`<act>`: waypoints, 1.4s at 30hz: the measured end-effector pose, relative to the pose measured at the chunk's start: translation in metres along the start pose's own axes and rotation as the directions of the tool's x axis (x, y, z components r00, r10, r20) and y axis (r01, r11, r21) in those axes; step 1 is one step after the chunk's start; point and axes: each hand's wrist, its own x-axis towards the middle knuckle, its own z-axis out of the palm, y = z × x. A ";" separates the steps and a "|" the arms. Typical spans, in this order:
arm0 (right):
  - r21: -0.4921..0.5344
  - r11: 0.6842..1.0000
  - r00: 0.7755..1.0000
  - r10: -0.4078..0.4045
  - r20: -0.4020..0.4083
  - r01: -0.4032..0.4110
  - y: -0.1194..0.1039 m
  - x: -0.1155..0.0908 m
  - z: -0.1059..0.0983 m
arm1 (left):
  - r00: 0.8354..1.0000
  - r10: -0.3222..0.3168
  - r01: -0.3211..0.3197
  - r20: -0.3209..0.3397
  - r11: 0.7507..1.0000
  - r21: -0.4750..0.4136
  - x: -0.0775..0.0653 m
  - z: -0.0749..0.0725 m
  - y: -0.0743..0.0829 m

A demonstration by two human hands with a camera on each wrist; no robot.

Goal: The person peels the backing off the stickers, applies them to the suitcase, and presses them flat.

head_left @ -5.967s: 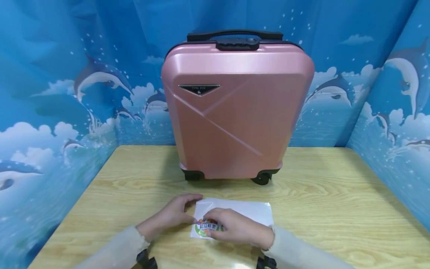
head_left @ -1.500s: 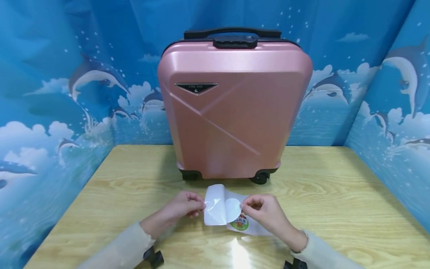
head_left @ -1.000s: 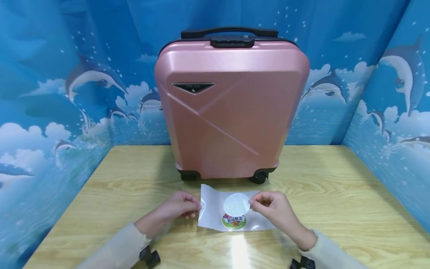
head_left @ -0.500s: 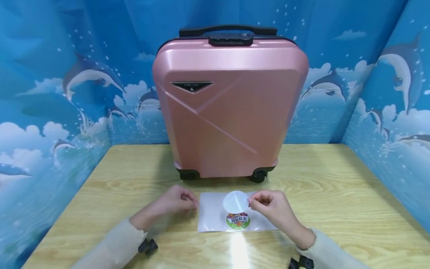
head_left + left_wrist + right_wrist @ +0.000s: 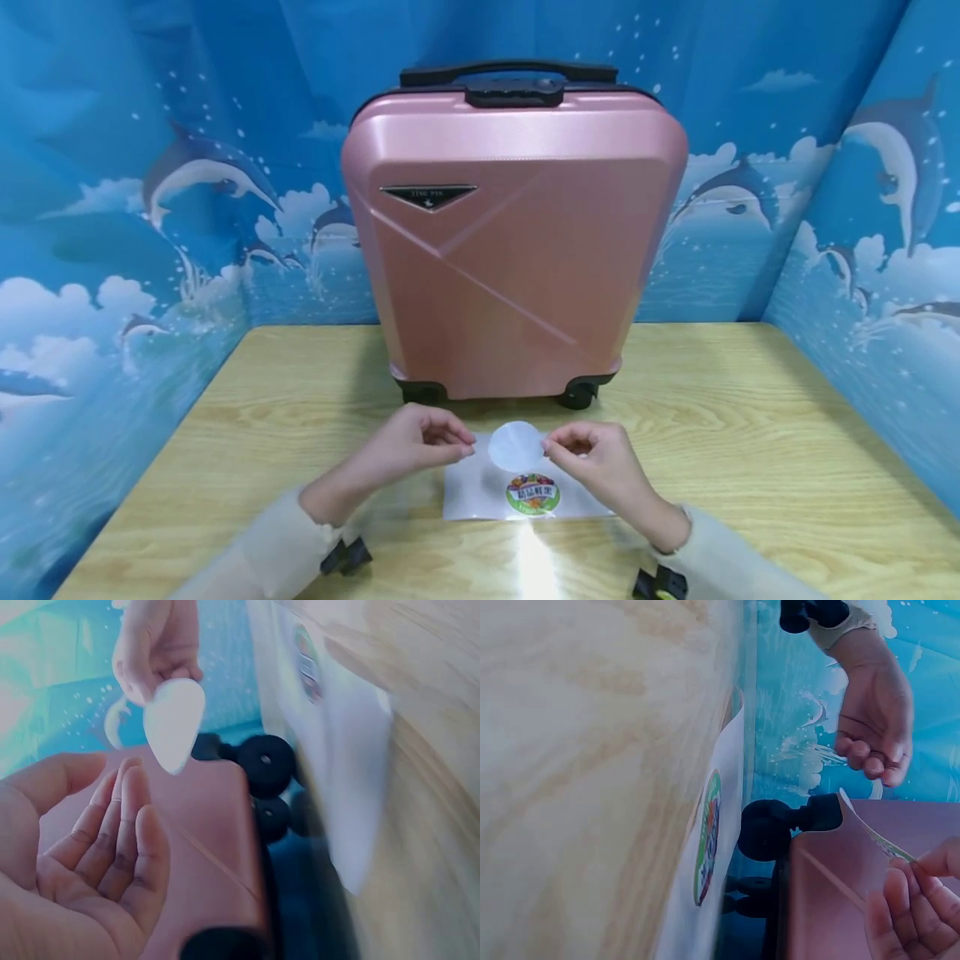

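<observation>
A round sticker (image 5: 516, 447), its white back toward the head camera, is pinched at its right edge by my right hand (image 5: 596, 458). In the right wrist view the same sticker (image 5: 881, 838) shows a sliver of coloured print and bends slightly. My left hand (image 5: 412, 450) hovers at the sticker's left, apart from it; the left wrist view shows its thumb and bent fingers (image 5: 112, 832) spread with nothing between. Below lies a white backing sheet (image 5: 472, 492) on the table, bearing another round fruit-print sticker (image 5: 533, 494).
A pink suitcase (image 5: 517, 267) with a black handle and wheels (image 5: 577, 393) stands upright behind the sheet. It rests on the wooden table (image 5: 300, 375). Blue dolphin-print curtains (image 5: 300, 67) enclose the back and sides.
The right hand has peeled a sticker off the sheet and lifted it. The left hand has let go of the sheet, which now lies flat, and has moved right toward the raised sticker.
</observation>
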 end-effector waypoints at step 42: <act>-0.249 0.800 0.819 -0.572 -0.044 0.546 -0.011 0.022 0.023 | 0.983 -0.052 0.025 -0.174 0.988 -0.153 0.023 0.029 0.020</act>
